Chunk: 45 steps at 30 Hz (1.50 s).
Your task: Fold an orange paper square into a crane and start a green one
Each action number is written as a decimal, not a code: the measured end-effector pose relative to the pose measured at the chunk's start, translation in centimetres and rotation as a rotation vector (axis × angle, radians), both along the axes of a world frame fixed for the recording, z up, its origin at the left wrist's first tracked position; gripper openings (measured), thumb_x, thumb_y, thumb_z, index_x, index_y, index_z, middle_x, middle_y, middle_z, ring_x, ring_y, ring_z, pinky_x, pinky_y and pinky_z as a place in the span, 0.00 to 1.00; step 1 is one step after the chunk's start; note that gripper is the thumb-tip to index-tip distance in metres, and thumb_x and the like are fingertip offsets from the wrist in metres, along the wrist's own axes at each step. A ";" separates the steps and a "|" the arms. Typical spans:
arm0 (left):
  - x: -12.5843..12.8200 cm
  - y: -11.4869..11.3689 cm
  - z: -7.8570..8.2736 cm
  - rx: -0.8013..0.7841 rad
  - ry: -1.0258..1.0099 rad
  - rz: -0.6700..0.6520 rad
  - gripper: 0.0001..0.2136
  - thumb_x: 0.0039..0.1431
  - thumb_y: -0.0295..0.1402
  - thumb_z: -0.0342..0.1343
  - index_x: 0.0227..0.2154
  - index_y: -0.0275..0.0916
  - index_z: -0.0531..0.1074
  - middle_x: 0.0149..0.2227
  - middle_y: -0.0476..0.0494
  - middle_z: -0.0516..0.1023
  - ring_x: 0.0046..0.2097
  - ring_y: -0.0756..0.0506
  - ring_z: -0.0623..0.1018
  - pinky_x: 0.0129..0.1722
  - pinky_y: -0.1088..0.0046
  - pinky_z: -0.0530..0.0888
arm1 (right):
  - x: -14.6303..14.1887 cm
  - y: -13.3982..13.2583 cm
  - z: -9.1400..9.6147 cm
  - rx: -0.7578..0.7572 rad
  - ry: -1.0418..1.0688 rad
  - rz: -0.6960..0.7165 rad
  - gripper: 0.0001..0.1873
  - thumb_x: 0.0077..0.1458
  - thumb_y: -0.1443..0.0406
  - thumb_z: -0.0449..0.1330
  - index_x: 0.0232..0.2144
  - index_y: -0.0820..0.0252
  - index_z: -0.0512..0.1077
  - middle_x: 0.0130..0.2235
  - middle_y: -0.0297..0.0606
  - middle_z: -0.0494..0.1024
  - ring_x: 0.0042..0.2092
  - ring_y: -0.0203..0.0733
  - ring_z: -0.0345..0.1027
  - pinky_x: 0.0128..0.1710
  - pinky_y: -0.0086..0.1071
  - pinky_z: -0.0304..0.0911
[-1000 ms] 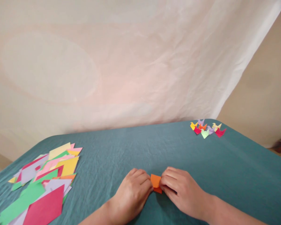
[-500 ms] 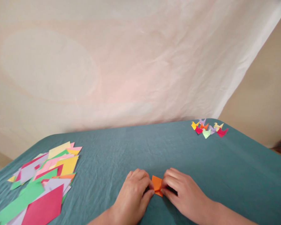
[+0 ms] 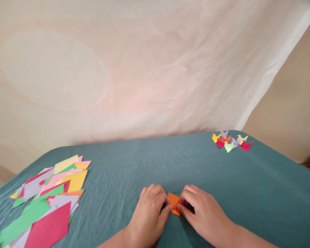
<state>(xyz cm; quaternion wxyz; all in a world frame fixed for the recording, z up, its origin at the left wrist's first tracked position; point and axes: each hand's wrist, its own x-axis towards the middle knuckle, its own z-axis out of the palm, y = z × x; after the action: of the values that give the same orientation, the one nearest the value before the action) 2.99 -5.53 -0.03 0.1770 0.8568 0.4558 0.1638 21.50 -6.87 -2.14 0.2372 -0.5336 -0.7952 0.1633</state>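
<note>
A small folded piece of orange origami paper is between my two hands, near the front of the table. My left hand pinches its left edge between thumb and fingers. On the opposite edge, my right hand pinches it the same way, thumb toward me. A crease shows across the paper, and its sides are partly hidden behind the fingertips.
Loose coloured paper sheets lie in an overlapping pile on the left. Several small folded paper birds stand grouped at the far right. A green-blue cloth covers the table, with a pale hanging sheet behind it.
My left thumb has shifted slightly right along the orange paper, closer to the right thumb. Both hands keep their pinch, and the whole view has moved a little.
</note>
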 end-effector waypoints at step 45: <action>0.3 0.5 0.1 -0.022 0.006 0.048 0.06 0.57 0.28 0.50 0.24 0.39 0.66 0.31 0.48 0.70 0.37 0.45 0.67 0.37 0.68 0.60 | 0.8 -1.7 1.4 0.161 -0.621 0.317 0.20 0.51 0.71 0.55 0.48 0.60 0.69 0.26 0.35 0.80 0.24 0.42 0.73 0.20 0.34 0.45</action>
<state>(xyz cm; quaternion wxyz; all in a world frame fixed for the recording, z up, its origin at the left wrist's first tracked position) 3.33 -5.01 0.02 0.1809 0.8442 0.4784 0.1605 22.29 -8.57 -0.74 -0.0025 -0.4076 -0.9125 -0.0351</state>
